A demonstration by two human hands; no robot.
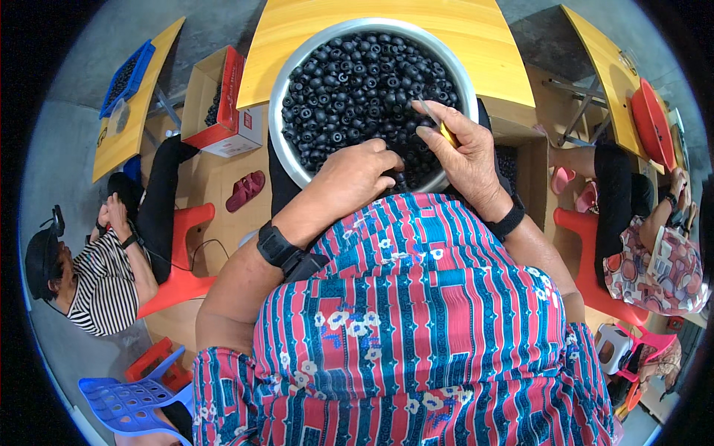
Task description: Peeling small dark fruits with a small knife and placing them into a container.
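A wide metal basin (278, 126) is heaped with small black round pieces (349, 82), many with a ring-shaped hollow at one end. Low over its near side, my left hand (355, 171) is curled, thumb and fingertips closing on a black piece among the others. Whether it pinches more than one is hidden. My right hand (465, 145) hovers above the basin's right part, closed around a small knife (448, 134) with a yellow handle and a thin blade pointing up and left. Both wrists wear black bands.
The basin overlaps the near edge of a yellow wooden table (312, 15). Left of it stands a red and white carton (236, 134) with dark pieces inside; a dark red slipper (245, 191) lies nearby. People sit on both sides, on red stools (178, 260). A red basin (651, 123) tilts at far right.
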